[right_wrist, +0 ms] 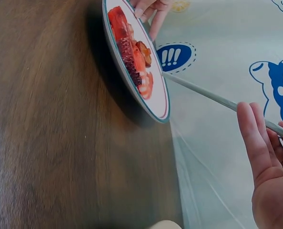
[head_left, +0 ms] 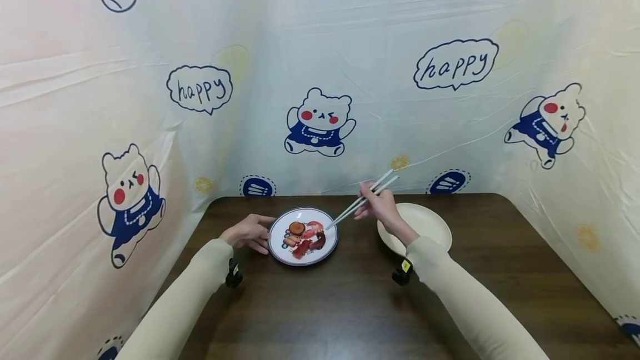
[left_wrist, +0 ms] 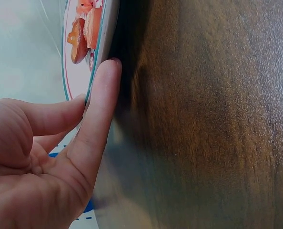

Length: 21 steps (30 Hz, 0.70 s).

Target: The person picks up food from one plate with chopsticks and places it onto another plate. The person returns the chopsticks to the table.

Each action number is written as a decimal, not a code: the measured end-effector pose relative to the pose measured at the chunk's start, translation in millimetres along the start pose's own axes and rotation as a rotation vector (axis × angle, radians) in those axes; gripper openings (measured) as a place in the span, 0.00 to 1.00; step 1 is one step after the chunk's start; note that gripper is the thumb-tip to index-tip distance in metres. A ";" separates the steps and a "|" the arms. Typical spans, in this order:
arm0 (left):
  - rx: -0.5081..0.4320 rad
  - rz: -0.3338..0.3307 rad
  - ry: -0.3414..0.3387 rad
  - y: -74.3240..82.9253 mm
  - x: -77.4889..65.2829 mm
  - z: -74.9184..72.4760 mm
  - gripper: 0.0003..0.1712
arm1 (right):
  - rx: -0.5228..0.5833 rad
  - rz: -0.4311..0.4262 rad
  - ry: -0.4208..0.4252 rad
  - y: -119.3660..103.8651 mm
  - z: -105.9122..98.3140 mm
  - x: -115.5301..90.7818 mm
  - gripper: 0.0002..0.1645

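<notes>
A white plate with dark rim lines [head_left: 278,251] bears several pieces of food: a round brown piece [head_left: 296,228], a pink-red shrimp [head_left: 312,230], a dark red tentacle-like piece [head_left: 318,241] and a red slab [head_left: 301,249]. My left hand [head_left: 250,232] pinches the plate's left rim, one finger under the edge, as the left wrist view shows [left_wrist: 51,143]. My right hand [head_left: 380,207] holds a pair of pale chopsticks [head_left: 357,203] slantwise. Their tips reach over the plate's right side, close to the shrimp. In the right wrist view, the chopsticks [right_wrist: 203,91] overlap the plate's rim.
A cream plate [head_left: 427,226] stands at the back right, partly covered by my right forearm. Both plates are on a dark wooden table [head_left: 320,310]. A pale curtain [head_left: 380,99] printed with bears hangs right behind the table's far edge and along its sides.
</notes>
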<state>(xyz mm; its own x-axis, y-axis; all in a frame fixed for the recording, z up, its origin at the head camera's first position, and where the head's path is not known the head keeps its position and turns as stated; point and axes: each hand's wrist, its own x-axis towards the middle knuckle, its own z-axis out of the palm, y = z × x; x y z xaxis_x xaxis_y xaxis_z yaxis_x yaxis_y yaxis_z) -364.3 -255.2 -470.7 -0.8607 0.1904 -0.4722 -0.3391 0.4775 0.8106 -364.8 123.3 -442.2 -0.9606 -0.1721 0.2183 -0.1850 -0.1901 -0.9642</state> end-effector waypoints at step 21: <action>-0.008 -0.003 0.007 1.6 -1.9 -0.7 0.36 | -0.170 -0.121 0.042 -22.9 -13.2 -24.0 0.21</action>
<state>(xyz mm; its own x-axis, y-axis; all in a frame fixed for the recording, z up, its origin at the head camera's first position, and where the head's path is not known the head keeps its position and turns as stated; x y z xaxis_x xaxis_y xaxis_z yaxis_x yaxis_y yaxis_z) -363.5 -255.3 -468.3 -0.8624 0.1831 -0.4720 -0.3446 0.4707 0.8122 -340.2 144.5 -427.3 -0.9364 -0.1169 0.3308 -0.3283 -0.0409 -0.9437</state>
